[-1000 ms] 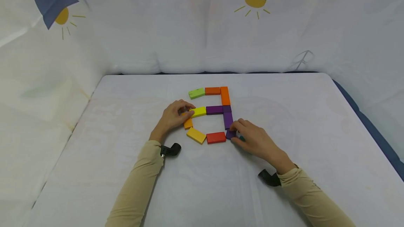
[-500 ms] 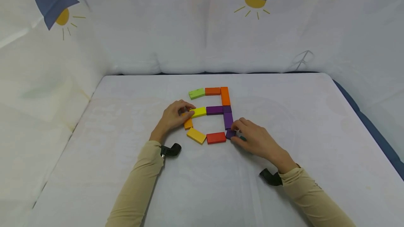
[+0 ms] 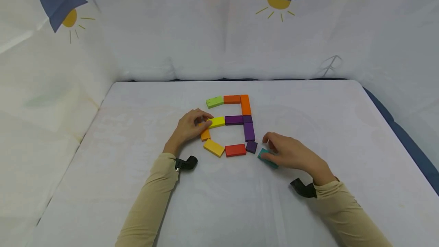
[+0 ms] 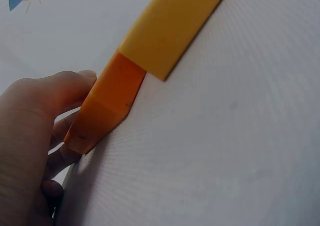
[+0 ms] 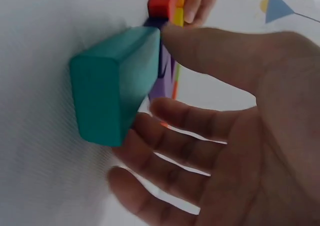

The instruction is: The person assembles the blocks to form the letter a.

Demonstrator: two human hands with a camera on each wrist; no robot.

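In the head view several coloured blocks lie in a figure on the white table. My left hand is at the figure's left side, thumb and index finger pinching the left end of a yellow block. An orange block is just beside these fingers. My right hand is over a teal block, its thumb close to the block and its fingers loosely spread along the other side. Left of it, a short dark purple block sits between the red block and a longer purple block.
A golden-yellow block lies at the figure's lower left. A green block and two orange-red blocks form its top. White cloth walls with printed shapes surround the table at the back and sides.
My right hand has let go of the short dark purple block and drawn back to the right. The teal block, mostly covered before, now shows farther right. My left hand stays put.
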